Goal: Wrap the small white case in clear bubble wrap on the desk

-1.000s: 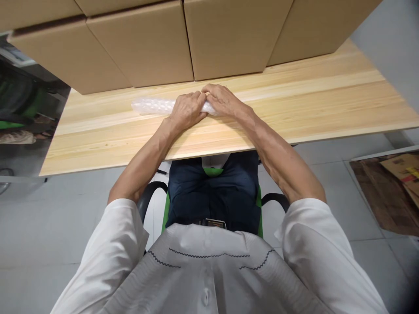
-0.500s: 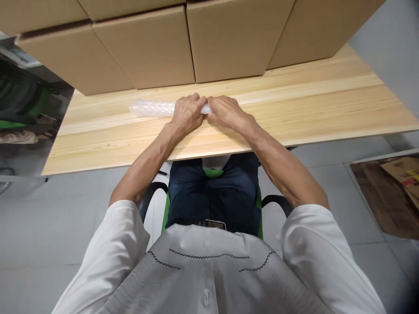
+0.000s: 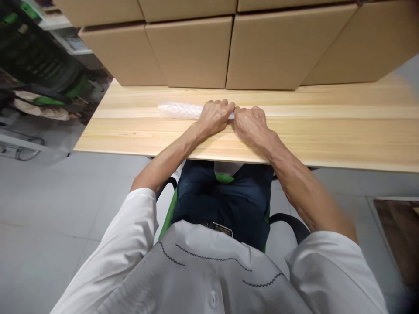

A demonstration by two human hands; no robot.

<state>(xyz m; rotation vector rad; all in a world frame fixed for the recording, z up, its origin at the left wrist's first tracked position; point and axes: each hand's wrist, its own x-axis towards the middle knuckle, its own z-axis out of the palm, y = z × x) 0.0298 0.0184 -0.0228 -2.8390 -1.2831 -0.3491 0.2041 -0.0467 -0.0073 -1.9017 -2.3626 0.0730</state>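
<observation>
A rolled length of clear bubble wrap (image 3: 181, 110) lies along the wooden table (image 3: 343, 135), its free end pointing left. My left hand (image 3: 216, 115) is closed around the roll near its right part. Right beside it, my right hand (image 3: 252, 122) grips the roll's right end, fingers curled tight. Between the two thumbs a short stretch of the wrap shows. The roll's right tip is hidden inside my right hand, and I cannot tell whether anything is rolled up in it.
Large cardboard boxes (image 3: 193, 52) are stacked in rows along the table's back edge. A green and black chair (image 3: 39, 65) stands off to the left. Brown flattened material (image 3: 401, 235) lies on the floor at the right. I sit at the table's front edge.
The view has swung left, so everything appears further right. Both hands keep their grip on the bubble wrap, with my right hand turned slightly over its end.
</observation>
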